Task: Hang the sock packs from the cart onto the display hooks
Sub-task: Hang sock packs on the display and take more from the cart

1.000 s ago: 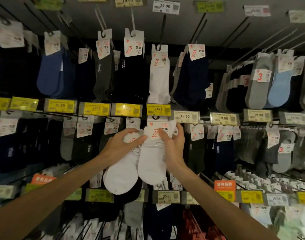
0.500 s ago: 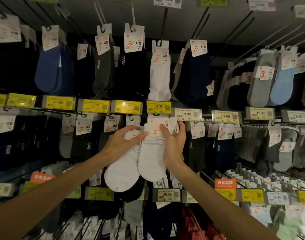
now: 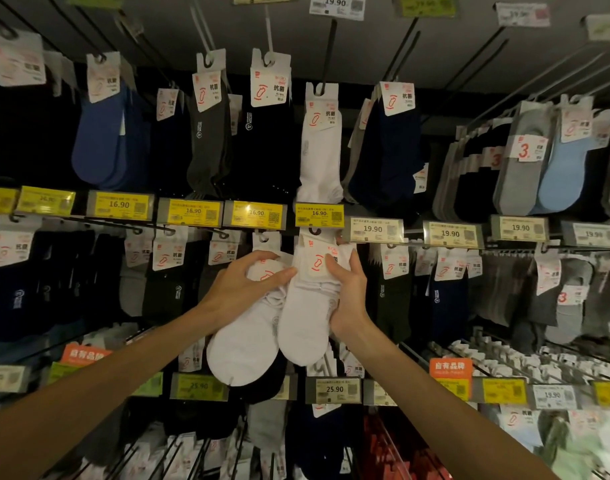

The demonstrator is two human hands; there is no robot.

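Head view: left hand [image 3: 243,289] grips a soft rounded white sock pack [image 3: 243,348], right hand [image 3: 348,294] pinches another's card label [image 3: 315,263]

- Along the middle rail, four yellow price tags [image 3: 119,204] each read 16.90.
- Right of them, the white price tags [image 3: 372,229] show 19.90, and the top tag [image 3: 335,1] gives 19.90 too.
- Lower down, a grey-framed tag [image 3: 334,389] says 25.90.
- The orange sign [image 3: 450,366] reads 自有品牌.
- The black sock pack's card [image 3: 270,86] carries 抗菌 beside a red logo.
- A big red 3 stands on the grey sock pack's card [image 3: 525,151].
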